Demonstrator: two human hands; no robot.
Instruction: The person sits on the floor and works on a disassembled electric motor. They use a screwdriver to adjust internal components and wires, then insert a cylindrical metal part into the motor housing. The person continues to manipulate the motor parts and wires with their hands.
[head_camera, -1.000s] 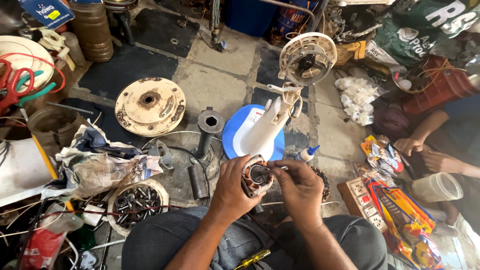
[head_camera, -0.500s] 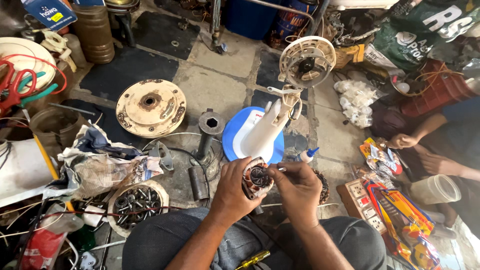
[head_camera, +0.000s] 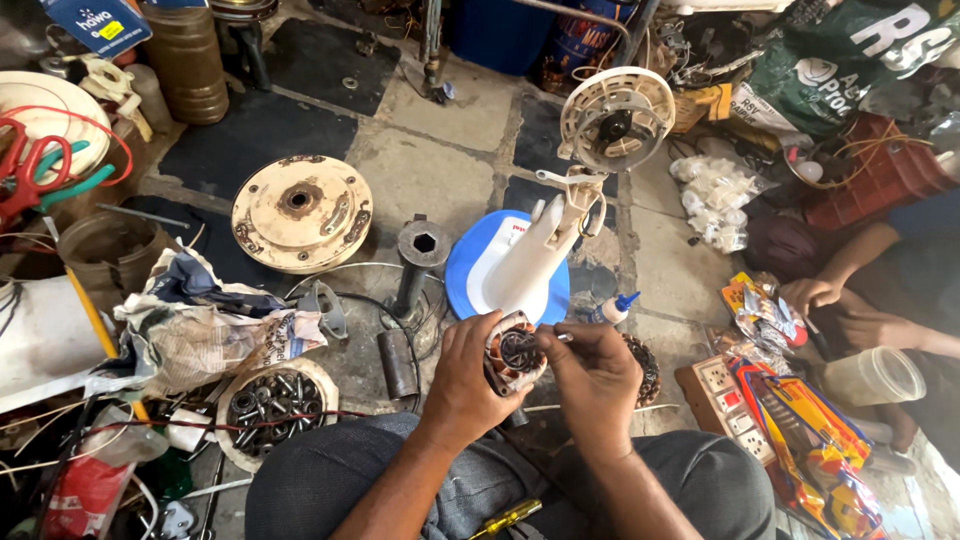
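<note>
My left hand (head_camera: 462, 378) grips a small round fan motor stator with copper windings (head_camera: 515, 352) just above my knees. My right hand (head_camera: 596, 378) pinches at the stator's right edge, with a thin metal tip (head_camera: 562, 338) showing at the fingers. Right behind it stands a white table fan body (head_camera: 540, 250) on a blue round base (head_camera: 475, 270), its bare motor housing (head_camera: 615, 120) at the top. Part of another wound coil (head_camera: 645, 365) shows behind my right hand.
A cream ceiling-fan cover (head_camera: 300, 212) lies on the floor at left, a metal pipe stand (head_camera: 420, 250) beside it. A bowl of nuts and bolts (head_camera: 270, 405) sits at lower left. Another person's hands (head_camera: 815, 295) are at right by colourful packets (head_camera: 800, 440). A yellow-handled screwdriver (head_camera: 505, 518) rests on my lap.
My hands have stayed on the stator, with only small finger shifts. The other person's hand at right has moved slightly.
</note>
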